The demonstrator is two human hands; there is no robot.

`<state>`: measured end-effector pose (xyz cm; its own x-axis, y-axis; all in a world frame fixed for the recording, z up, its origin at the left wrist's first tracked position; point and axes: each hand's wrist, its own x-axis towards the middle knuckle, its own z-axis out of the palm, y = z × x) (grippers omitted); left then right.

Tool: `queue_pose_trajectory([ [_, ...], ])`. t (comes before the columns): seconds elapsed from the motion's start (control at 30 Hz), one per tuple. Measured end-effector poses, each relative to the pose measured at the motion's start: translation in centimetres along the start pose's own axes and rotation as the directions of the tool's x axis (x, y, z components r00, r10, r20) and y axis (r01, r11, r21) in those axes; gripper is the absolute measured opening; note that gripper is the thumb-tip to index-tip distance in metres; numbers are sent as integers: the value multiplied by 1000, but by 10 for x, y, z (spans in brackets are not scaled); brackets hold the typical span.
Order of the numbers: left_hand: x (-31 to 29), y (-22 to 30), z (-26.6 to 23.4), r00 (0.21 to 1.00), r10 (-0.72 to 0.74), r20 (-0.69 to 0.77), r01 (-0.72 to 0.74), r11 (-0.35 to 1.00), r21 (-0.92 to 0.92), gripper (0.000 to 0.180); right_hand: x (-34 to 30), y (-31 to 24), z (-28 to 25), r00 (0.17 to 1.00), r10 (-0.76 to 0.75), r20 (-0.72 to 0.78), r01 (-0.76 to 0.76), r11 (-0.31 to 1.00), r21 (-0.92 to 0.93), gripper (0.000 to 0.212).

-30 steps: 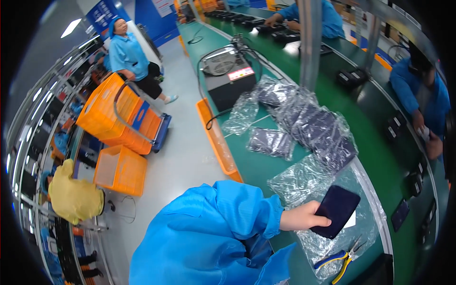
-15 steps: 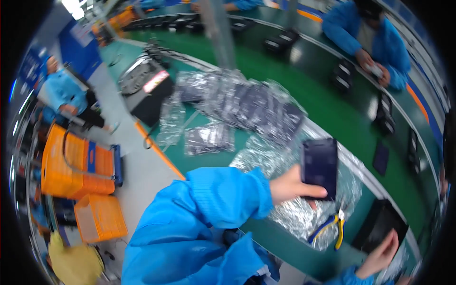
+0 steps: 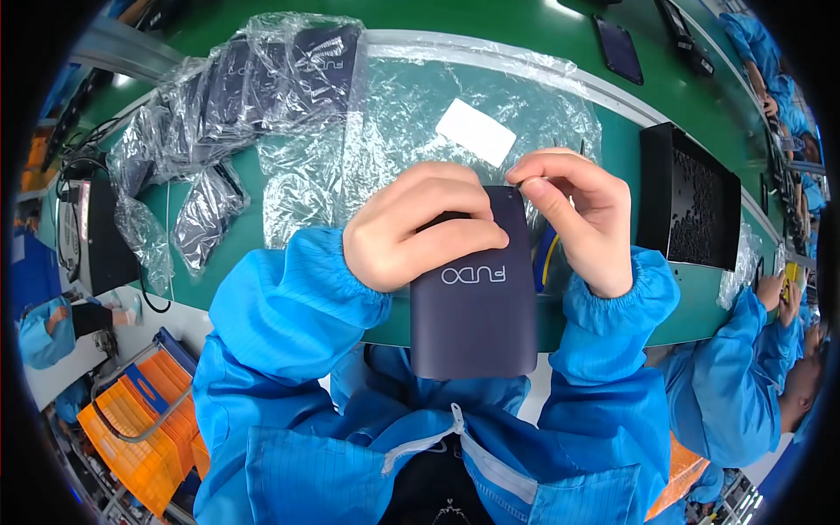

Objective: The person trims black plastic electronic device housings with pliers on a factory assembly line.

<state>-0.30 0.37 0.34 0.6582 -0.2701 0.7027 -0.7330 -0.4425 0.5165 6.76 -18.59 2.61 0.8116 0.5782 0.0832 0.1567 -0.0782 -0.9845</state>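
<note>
My left hand (image 3: 429, 223) is closed over a dark purple, rounded rectangular plastic cover (image 3: 472, 328) with light lettering, held in front of my body at the bench edge. At the cover's upper right corner, the thumb and index finger of my right hand (image 3: 582, 206) are pinched together. Whatever small piece they hold is too hidden to name. A pair of pliers with yellow-and-blue handles (image 3: 548, 255) lies behind the cover, mostly concealed by it and my right hand. To the right stands an open black box (image 3: 652, 188) with many small black pieces in it.
Clear plastic bags with dark covers (image 3: 241, 87) lie at the back left. A flat plastic bag (image 3: 402, 105) bearing a white rectangular card (image 3: 475, 131) is behind my hands. The green conveyor (image 3: 490, 22) runs along the far side. A co-worker's sleeve (image 3: 735, 372) is at the right.
My view has turned and come closer. The cover is now before my body with its lettered side showing. My right hand has come from beside the black box to the cover's corner.
</note>
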Motion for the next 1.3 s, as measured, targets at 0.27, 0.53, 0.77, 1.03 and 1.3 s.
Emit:
queue_pose_trajectory([
  [0.27,-7,0,-4,998,-16,67,17,1000,-2,31,-3,3,1,992,-78,101,92,986,-137,8],
  [0.53,-3,2,-1,991,-40,127,44,999,-27,33,-5,3,-3,985,-116,130,143,965,-220,8],
  [0.77,-1,-1,-1,992,-60,114,71,993,-91,34,-3,2,-8,969,-156,190,204,940,-272,9],
  [1.03,0,5,-2,988,-115,100,125,987,-97,33,-4,5,-6,967,-180,181,209,965,-158,8],
  [1.3,1,16,-4,916,-400,29,400,909,-114,33,-13,-1,2,962,-108,252,159,968,-194,50],
])
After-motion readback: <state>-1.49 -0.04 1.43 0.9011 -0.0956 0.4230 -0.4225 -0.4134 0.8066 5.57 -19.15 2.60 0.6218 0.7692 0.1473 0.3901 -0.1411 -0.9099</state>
